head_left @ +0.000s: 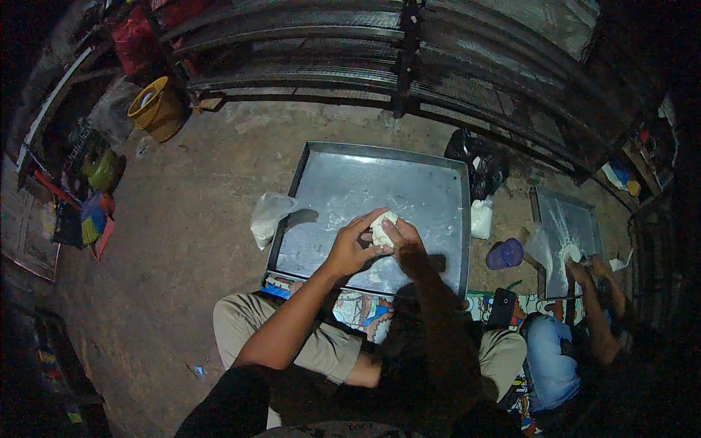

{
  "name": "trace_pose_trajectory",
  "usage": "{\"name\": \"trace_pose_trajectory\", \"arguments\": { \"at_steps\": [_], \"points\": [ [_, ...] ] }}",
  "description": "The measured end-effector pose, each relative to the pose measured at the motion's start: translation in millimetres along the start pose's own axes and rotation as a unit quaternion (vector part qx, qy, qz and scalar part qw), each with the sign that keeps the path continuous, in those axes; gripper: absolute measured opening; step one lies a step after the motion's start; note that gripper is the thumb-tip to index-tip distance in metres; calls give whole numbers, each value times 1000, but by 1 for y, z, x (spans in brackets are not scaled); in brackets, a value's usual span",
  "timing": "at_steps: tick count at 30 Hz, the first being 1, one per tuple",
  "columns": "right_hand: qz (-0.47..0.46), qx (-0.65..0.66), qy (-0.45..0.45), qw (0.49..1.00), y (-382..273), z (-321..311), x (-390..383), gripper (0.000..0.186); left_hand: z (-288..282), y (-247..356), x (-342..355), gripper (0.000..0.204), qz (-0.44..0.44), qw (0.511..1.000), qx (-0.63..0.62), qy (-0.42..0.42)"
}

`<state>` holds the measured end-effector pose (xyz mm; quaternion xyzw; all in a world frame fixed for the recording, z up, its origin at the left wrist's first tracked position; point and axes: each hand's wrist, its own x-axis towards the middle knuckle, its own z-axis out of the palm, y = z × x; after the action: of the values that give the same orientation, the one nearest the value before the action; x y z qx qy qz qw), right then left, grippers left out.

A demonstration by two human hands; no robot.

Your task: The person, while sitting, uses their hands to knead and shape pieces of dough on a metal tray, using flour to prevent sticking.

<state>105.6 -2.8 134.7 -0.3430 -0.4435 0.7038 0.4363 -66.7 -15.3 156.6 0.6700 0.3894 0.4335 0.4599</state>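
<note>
A lump of white dough (pixel 381 229) is held in the air over a large shallow metal tray (pixel 350 179). My left hand (pixel 353 247) cups it from the left, with the thumb pointing inward beneath it. From the right, my right hand (pixel 406 244) grips the same lump, its thumb pressed on top. White flour dusts the tray's floor below and beyond my hands. A clear plastic bag with white contents (pixel 269 219) leans over the tray's left edge.
Right of the tray are a black plastic bag (pixel 482 164), a white packet (pixel 481 219), a purple container (pixel 505 255) and a phone (pixel 502 306). Another person's hands (pixel 588 271) work at a second tray (pixel 577 219). A yellow bucket (pixel 158 111) stands far left; dark racks (pixel 292 55) line the back.
</note>
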Motion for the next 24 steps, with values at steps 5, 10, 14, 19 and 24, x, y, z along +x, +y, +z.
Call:
{"name": "trace_pose_trajectory", "arguments": {
  "at_steps": [5,10,14,19,24],
  "points": [
    [-24,30,-13,999,4,-3,-1,39,1,7,1,70,30,999,30,15],
    [-45,16,-8,999,10,-7,-2,38,-1,5,4,63,97,992,77,21],
    [-177,-52,-15,983,45,-25,2,42,2,3,7,59,91,994,57,35],
    [17,288,-114,951,-11,8,-10,73,-1,-7,5,56,9,997,-63,41],
    [-93,152,-38,983,18,13,-10,69,1,-3,3,51,-42,989,-127,63]
  ]
}}
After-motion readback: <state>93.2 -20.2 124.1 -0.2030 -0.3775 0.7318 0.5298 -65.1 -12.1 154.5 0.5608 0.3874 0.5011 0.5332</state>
